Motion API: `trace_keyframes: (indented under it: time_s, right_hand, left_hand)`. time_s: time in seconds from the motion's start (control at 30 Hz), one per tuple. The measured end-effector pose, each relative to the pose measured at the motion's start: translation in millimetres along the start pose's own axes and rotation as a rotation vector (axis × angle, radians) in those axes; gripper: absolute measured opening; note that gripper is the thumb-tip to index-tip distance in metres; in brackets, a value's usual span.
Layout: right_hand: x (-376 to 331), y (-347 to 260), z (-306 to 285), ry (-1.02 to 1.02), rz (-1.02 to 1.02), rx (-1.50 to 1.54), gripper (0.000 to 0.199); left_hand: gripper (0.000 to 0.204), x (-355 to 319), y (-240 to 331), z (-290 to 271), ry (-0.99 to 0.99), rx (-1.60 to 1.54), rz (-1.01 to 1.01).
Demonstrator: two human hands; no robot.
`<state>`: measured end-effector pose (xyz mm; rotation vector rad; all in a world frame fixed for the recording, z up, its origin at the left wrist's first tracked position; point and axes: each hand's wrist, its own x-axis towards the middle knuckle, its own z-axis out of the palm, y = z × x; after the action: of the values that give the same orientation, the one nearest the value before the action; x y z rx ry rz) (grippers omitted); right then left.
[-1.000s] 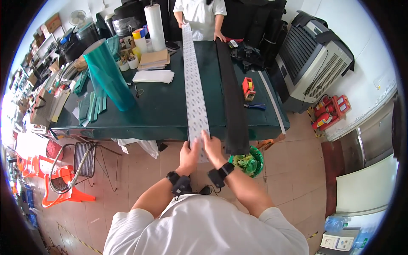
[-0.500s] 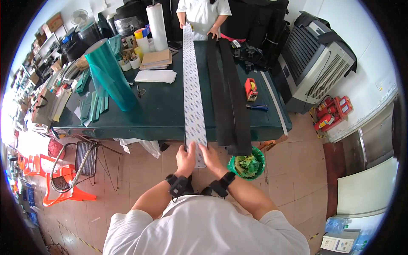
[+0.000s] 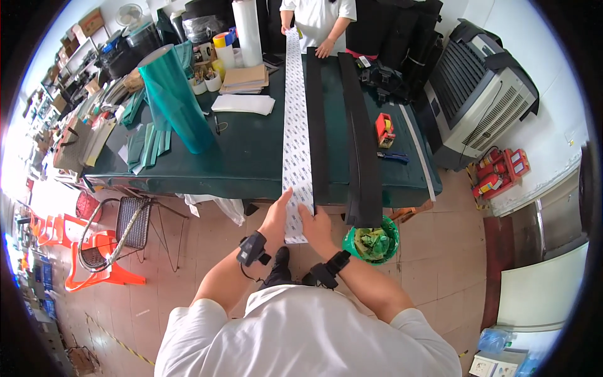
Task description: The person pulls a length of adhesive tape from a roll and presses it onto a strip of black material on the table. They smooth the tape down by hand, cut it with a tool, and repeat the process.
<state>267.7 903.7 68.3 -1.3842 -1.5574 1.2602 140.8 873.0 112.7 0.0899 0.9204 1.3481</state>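
A long white strip with a repeating printed pattern (image 3: 297, 144) runs from the table's far side over its near edge toward me. My left hand (image 3: 275, 217) grips its left edge near the end, thumb along the top. On the opposite edge, my right hand (image 3: 317, 229) pinches it, thumb above and fingers beneath. A black strip (image 3: 318, 125) lies close along the white strip's right side, its near end reaching my right hand. Across the table, a co-worker's one hand (image 3: 286, 29) is at the white strip's far end, the other (image 3: 325, 48) on the black strip.
More black strips (image 3: 363, 151) overhang the near edge of the green table (image 3: 245, 151). A red tape dispenser (image 3: 385, 131) and blue-handled tool (image 3: 394, 157) lie right of them. A teal film roll (image 3: 177, 103) stands left. Below is a green bin (image 3: 391, 251).
One black strip has separated from the others and now lies alongside the white strip. The co-worker's hand moved with it. My hands keep their hold on the white strip; the view has shifted slightly.
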Motion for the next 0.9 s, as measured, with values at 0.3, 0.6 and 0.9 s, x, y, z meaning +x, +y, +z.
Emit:
trace_keyframes:
  time_s: [0.3,0.6,0.9]
  right_hand:
    - [20,-8,-19,-0.255,0.106,0.344,0.056]
    - [38,8,-22,-0.269,0.516,0.486,0.052]
    - [-2,20,-5,0.075,0.057,-0.175,0.068]
  left_hand:
    - [0.067,8,-34,-21,0.331,0.803,0.481]
    - [0.066,-12,-61,-43,0.094,1.124,0.736]
    - [0.077,35,-32,-6,0.277,0.448,0.069]
